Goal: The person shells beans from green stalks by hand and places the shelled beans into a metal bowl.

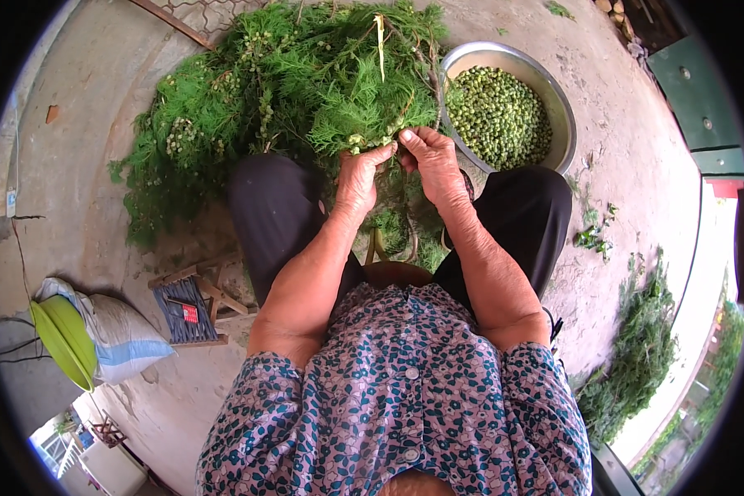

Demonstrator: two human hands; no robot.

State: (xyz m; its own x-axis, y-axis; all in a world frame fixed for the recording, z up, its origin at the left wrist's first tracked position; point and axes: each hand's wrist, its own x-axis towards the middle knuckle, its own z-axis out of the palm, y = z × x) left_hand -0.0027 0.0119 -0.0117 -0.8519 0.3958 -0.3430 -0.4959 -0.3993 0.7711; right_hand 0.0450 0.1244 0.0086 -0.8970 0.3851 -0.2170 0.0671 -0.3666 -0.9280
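Observation:
Between my knees, my left hand [361, 178] grips a leafy conifer sprig [372, 108] near its base. My right hand [435, 162] is at the same sprig, thumb and fingers pinched close to the pale green cones [392, 131] along its lower edge. What lies under the right fingertips is hidden. Beyond both hands rises a large heap of conifer branches [223, 105], with cone clusters among the flat green foliage. Just right of the heap, a metal basin [563, 105] holds a deep layer of loose green cones [499, 118].
At left stand a folding stool [189, 310] with a small red item on its seat, a white woven sack [121, 335] and a lime-green plastic basin [65, 341]. More cut branches [632, 353] lie at right. Leaf scraps [595, 235] dot the concrete floor [111, 124].

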